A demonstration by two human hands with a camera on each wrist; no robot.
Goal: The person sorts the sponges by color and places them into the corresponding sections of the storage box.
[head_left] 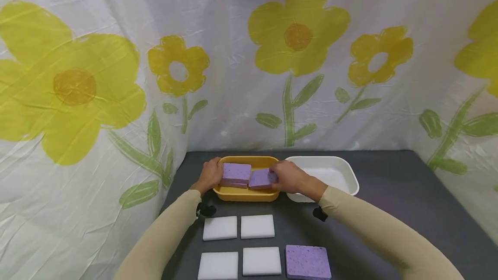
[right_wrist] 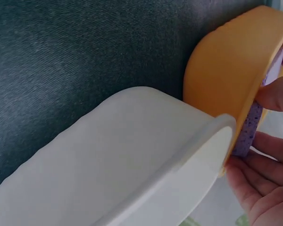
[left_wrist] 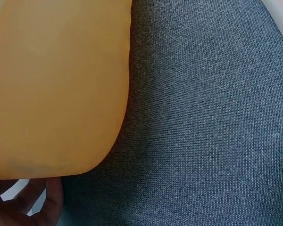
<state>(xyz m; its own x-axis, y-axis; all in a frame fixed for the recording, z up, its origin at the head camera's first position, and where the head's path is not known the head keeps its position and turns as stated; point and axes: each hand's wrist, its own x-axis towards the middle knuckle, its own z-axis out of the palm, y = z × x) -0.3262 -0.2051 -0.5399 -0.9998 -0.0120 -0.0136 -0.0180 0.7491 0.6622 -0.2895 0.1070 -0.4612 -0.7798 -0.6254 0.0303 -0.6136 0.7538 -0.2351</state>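
Your left hand (head_left: 210,174) steadies the yellow tray (head_left: 244,194) at its left rim, touching one purple sponge (head_left: 235,174). Your right hand (head_left: 287,176) pinches the second sponge (head_left: 262,179), seating it beside the first; white tray (head_left: 342,168) just right.

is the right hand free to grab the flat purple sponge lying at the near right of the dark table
Probably not yet: the right hand holds a purple sponge in the yellow tray. The path back to the flat purple sponge looks open.
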